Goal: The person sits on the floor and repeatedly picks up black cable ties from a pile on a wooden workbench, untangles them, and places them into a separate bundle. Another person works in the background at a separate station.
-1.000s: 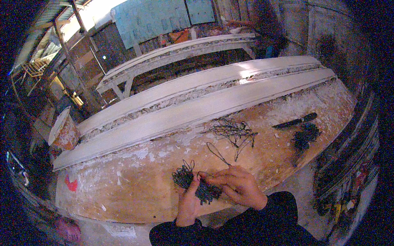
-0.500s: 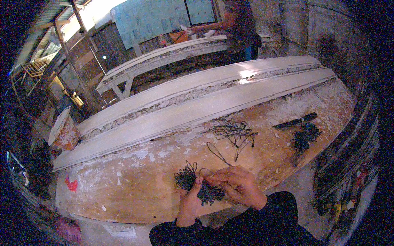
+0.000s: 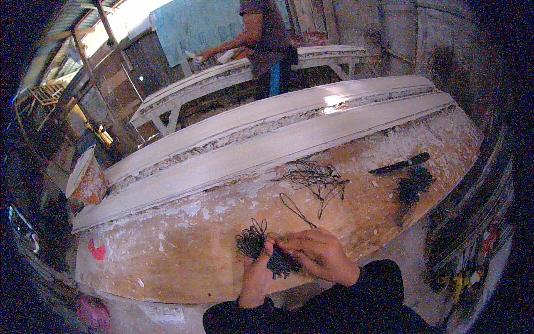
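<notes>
A bundle of thin black cord loops (image 3: pixel 251 242) is held over the near part of the wooden table, gripped by my left hand (image 3: pixel 258 274) with the thumb on top. My right hand (image 3: pixel 322 253) is closed against the bundle's right side, its fingertips pinching at the cord near my left thumb. Just beyond my right hand lies a single cord loop (image 3: pixel 296 208) on the wood. Farther back is a loose tangle of black cord loops (image 3: pixel 314 177). The exact strand between my right fingers is too small to make out.
On the right lie a dark knife-like tool (image 3: pixel 400 163) and another black cord bundle (image 3: pixel 414 185). Long white mouldings (image 3: pixel 267 142) run along the table's far side. An orange, white-crusted bucket (image 3: pixel 89 181) stands at the left end. Another person (image 3: pixel 270 39) works at a bench behind.
My right hand has shifted slightly left, closer in against the bundle, and the small strand arched between my hands no longer shows. The person behind has moved left along the bench.
</notes>
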`<state>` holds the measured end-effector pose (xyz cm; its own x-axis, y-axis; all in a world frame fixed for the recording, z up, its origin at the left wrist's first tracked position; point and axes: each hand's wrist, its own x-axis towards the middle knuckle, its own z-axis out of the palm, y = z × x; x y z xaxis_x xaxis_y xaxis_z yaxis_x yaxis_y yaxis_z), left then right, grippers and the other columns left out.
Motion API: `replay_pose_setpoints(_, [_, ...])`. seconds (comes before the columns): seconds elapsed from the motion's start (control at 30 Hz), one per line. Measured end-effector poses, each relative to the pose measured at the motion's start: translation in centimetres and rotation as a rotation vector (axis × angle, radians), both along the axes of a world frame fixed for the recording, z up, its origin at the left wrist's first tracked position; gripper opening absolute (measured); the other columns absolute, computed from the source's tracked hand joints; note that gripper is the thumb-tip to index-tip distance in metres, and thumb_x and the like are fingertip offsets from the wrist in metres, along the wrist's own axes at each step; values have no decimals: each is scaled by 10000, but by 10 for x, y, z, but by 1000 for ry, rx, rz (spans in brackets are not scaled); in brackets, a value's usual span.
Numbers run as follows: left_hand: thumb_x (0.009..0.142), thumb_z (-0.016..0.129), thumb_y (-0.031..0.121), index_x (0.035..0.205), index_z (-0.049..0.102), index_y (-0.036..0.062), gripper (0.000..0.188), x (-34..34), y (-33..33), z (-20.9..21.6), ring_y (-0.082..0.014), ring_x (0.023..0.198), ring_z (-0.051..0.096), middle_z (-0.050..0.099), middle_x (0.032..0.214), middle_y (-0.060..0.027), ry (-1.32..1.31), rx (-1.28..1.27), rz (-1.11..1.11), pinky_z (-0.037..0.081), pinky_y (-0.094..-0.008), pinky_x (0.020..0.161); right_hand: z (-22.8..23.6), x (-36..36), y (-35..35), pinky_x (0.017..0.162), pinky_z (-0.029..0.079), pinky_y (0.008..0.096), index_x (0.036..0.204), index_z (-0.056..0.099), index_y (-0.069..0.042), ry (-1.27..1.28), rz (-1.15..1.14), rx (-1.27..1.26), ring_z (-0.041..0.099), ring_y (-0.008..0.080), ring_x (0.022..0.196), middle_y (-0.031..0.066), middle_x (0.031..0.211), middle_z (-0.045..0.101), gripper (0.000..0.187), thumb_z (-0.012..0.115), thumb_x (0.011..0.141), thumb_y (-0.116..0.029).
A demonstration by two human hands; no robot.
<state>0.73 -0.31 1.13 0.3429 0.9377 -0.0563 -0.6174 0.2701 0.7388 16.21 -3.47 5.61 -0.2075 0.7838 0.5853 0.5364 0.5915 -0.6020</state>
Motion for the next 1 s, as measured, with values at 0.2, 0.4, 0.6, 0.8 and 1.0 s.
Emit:
replay_pose_setpoints(0.2, [805, 645, 221, 912, 543, 64, 216, 0, -1, -1, -164, 790, 571, 583, 853, -24, 75, -101, 88, 487, -307, 719, 5, 1, -2, 743, 447, 340, 988, 643, -108, 8, -16, -29, 600, 244, 899, 89, 980, 632, 235, 598, 763, -60])
replay_pose_setpoints(0.4, [815, 631, 221, 902, 544, 58, 204, 3, 1, -4, -171, 780, 576, 588, 854, -35, -12, -61, 69, 489, -309, 706, 1, 2, 0, 744, 443, 337, 995, 643, -111, 17, 11, 0, 599, 245, 900, 89, 979, 632, 244, 595, 761, -63])
replay_pose_setpoints(0.6, [823, 619, 209, 905, 540, 59, 188, 2, 2, -5, -165, 793, 565, 576, 854, -32, 29, 23, 45, 481, -303, 704, -1, 3, 2, 738, 449, 346, 1002, 636, -98, 41, 37, 25, 603, 251, 895, 98, 974, 634, 248, 594, 760, -63])
replay_pose_setpoints(0.8, [826, 617, 223, 921, 539, 67, 199, 0, 0, -4, -152, 801, 557, 571, 869, -27, 88, -27, 80, 475, -282, 698, -1, -1, 1, 744, 452, 355, 1017, 625, -102, -16, 34, -11, 600, 261, 908, 97, 994, 628, 251, 594, 769, -75])
replay_pose_setpoints(1.0, [839, 599, 218, 941, 544, 83, 178, 0, 6, -15, -138, 784, 551, 568, 870, -18, 19, -214, 98, 474, -260, 666, -7, -6, 3, 770, 442, 359, 1060, 593, -112, -78, 94, -63, 566, 262, 965, 87, 1087, 580, 272, 589, 788, -128])
